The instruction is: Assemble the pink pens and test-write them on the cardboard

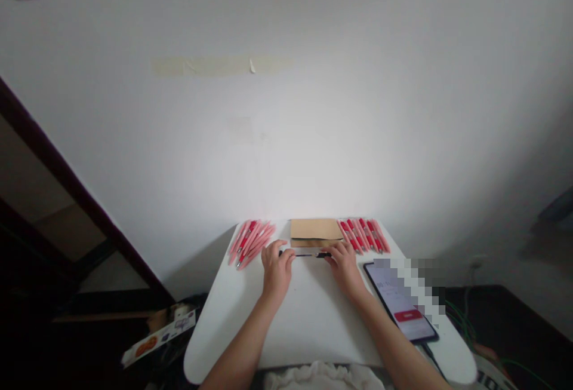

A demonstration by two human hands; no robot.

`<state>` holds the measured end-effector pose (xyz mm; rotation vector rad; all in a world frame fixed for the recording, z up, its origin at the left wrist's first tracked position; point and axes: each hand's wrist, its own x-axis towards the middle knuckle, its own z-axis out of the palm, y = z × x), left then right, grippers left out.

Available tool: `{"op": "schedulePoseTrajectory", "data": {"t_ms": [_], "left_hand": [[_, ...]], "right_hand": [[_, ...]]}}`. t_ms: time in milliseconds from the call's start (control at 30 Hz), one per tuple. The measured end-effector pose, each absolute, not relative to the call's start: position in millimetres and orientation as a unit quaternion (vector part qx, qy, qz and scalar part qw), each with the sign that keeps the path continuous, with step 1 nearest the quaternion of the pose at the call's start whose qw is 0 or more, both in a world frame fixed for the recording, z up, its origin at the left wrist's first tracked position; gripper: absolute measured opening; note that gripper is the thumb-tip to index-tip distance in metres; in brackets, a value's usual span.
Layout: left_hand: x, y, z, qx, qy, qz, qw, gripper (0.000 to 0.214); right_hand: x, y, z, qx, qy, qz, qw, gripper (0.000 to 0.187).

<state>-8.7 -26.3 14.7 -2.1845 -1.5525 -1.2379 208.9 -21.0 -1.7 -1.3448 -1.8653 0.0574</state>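
My left hand (276, 266) and my right hand (343, 260) rest on a small white table (308, 318), fingers pinched on the two ends of a thin dark pen (305, 254) held level between them. The pen lies just in front of a flat brown cardboard box (316, 232). A pile of pink and red pens (250, 239) lies to the left of the box. A row of red pens (363, 235) lies to its right.
A phone (400, 307) with a lit screen lies on the table's right side, near my right forearm. A white wall rises behind the table. A printed package (159, 337) sits on the dark floor to the left. Cables (465, 327) run at right.
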Motion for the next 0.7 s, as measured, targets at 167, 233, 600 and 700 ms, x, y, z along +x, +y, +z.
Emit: {"op": "schedulePoseTrajectory", "data": {"t_ms": [167,233,600,700], "left_hand": [[-9.3,-26.9,14.9,-0.738,-0.526,-0.413,0.091,0.015],[-9.4,-27.3,15.0,-0.738,-0.527,-0.411,0.086,0.015],[-6.2,-29.8,19.3,-0.733,-0.540,-0.399,0.108,0.012],[-6.7,-28.8,17.8,-0.742,-0.529,-0.399,0.102,0.012]], "right_hand": [[209.9,-21.5,-1.7,-0.528,-0.744,0.051,0.406,0.023],[210.0,-22.3,-0.5,-0.530,-0.743,0.058,0.403,0.023],[207.6,-24.8,3.4,-0.538,-0.745,0.067,0.388,0.022],[208.2,-24.3,2.0,-0.541,-0.742,0.065,0.391,0.022]]}}
